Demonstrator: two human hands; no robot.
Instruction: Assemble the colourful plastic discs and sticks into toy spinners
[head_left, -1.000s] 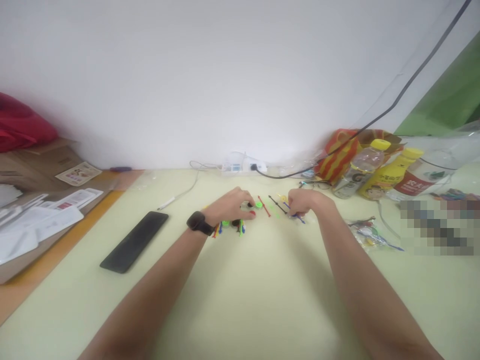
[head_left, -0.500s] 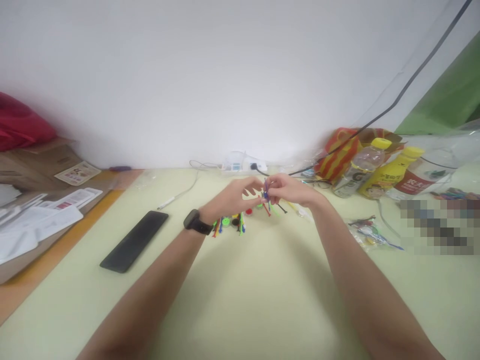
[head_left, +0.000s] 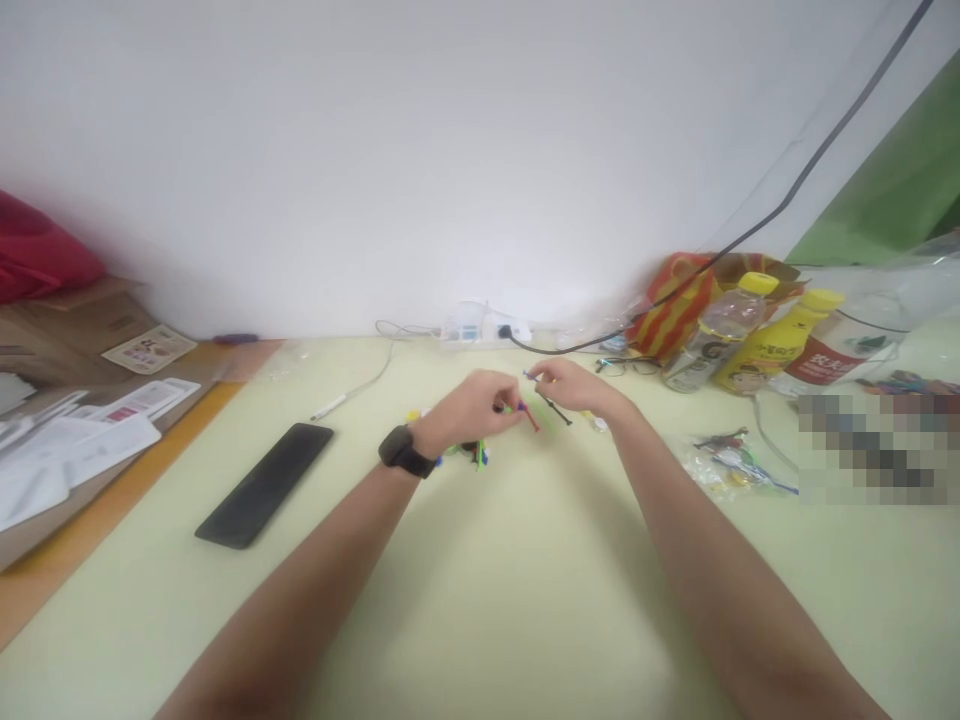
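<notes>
My left hand (head_left: 477, 408), with a dark watch (head_left: 405, 451) at its wrist, is closed in a pinch over the table. A bit of blue shows at its fingertips, but what they hold I cannot make out. Just beside them is a thin red plastic stick (head_left: 532, 420). My right hand (head_left: 568, 386) is closed, a small blue plastic stick (head_left: 529, 375) poking out at its fingertips. Below that hand lies a black stick (head_left: 556, 410). More small coloured plastic pieces (head_left: 481, 456) are partly hidden under my left hand and wrist.
A black phone-like slab (head_left: 265, 485) and a white cable (head_left: 330, 404) lie to the left. On the right stand several bottles (head_left: 772, 340), with glasses (head_left: 630, 366) and a plastic bag of pieces (head_left: 739, 462) nearby. A power strip (head_left: 484, 330) sits against the wall.
My hands were together at a blue piece and have moved apart. The left has come down a little with its fingers more curled; the right has shifted slightly to the right.
</notes>
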